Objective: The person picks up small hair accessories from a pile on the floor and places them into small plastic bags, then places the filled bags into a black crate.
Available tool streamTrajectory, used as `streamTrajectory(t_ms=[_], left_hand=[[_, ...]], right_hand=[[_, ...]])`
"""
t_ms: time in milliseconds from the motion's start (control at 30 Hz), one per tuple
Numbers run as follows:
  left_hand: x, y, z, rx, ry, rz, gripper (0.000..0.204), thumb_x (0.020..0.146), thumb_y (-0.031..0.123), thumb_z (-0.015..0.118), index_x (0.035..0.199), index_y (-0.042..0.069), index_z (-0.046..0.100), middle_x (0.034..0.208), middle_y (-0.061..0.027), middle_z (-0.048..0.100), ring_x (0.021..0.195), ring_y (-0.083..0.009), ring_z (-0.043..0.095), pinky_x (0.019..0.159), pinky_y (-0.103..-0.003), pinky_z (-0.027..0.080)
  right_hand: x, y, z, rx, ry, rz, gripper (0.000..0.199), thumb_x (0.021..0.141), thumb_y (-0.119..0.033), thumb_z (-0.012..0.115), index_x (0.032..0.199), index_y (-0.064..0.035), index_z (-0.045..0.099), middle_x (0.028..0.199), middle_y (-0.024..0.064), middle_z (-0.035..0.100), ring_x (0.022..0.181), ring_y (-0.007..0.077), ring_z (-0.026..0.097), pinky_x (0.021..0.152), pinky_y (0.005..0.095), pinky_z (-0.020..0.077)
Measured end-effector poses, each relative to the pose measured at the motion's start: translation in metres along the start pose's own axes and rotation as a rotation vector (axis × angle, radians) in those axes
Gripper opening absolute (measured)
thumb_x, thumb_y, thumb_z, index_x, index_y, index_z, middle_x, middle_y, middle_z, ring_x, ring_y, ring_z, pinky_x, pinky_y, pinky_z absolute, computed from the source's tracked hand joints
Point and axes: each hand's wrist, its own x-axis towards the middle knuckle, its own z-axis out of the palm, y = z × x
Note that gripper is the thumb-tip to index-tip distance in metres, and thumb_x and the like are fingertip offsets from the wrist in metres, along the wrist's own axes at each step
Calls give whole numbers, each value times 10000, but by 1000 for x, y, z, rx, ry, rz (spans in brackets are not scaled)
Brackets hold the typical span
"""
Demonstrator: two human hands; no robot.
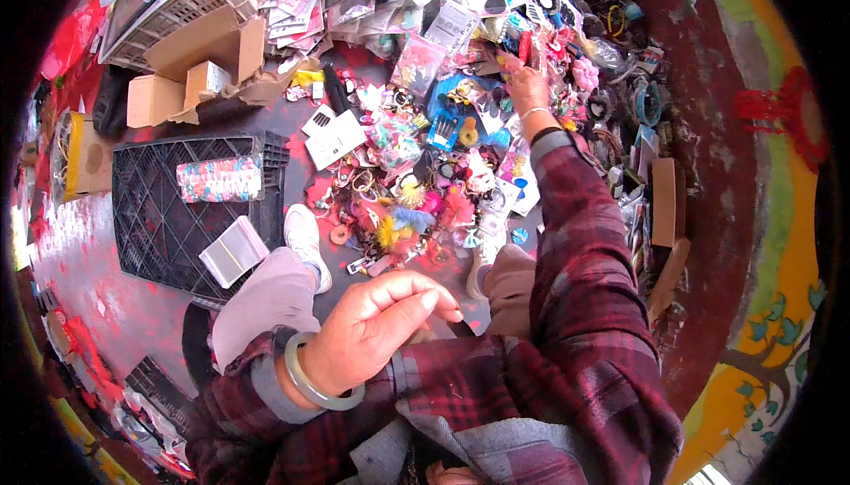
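Note:
My left hand (376, 321), with a pale bangle (326, 385) at its wrist, is held close to my lap. Its thumb presses against curled fingers; a dark thing just beyond the fingertips is too unclear to name. My right hand (529, 91) reaches far out, fingers bent down into a heap of small hair accessories. Pink and red pieces surround its fingertips, and what it grips is hidden. Nearer my feet, the heap shows a yellow fluffy pompom (412, 193), a blue packet (445, 134) and a white card (336, 137).
On the left, a black plastic crate (146, 219) bears a colourful wrapped packet (220, 180) and a stack of clear-sleeved sheets (235, 252). Behind it are a torn cardboard box (152, 103) and a beige crate (181, 11). Cardboard flaps (664, 202) edge the heap's right, before a painted wall.

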Motion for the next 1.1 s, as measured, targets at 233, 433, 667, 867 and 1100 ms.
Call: streamTrajectory(t_ms=[233, 433, 667, 867, 1100], left_hand=[[-3, -2, 1, 4, -10, 32, 231, 915, 160, 389, 973, -10, 534, 945, -105, 602, 909, -161, 564, 763, -263, 416], [-4, 0, 2, -15, -24, 34, 230, 915, 163, 393, 975, -7, 535, 948, -105, 600, 912, -159, 559, 764, -262, 415], [-4, -2, -2, -14, -30, 57, 228, 912, 168, 398, 977, 3, 541, 947, -82, 596, 912, -146, 552, 765, -258, 409], [-3, -3, -5, -26, -10, 40, 222, 907, 176, 415, 948, 14, 561, 938, -62, 598, 889, -128, 551, 749, -253, 409], [-5, -3, -6, -33, 4, 32, 223, 905, 177, 418, 936, 17, 570, 913, -51, 600, 875, -119, 549, 741, -245, 410]], right_hand=[[-18, 58, -40, 1105, 47, 313, 254, 866, -191, 510, 1004, -1, 607, 915, 53, 616, 772, 135, 562, 661, 276, 471], [-44, 58, -56, 1542, -124, 366, 257, 849, -186, 507, 999, 2, 597, 945, 65, 617, 789, 139, 580, 605, 254, 452], [-49, 14, -56, 1826, -413, 256, 240, 839, -158, 521, 996, 13, 584, 926, 66, 613, 788, 133, 573, 602, 255, 458], [-51, -39, -74, 1914, -618, 131, 259, 838, -169, 529, 1014, 15, 576, 921, 58, 616, 775, 128, 584, 627, 264, 477], [-61, -73, -87, 1941, -723, 86, 295, 850, -198, 506, 1015, 39, 564, 879, 86, 625, 753, 136, 597, 619, 244, 469]])
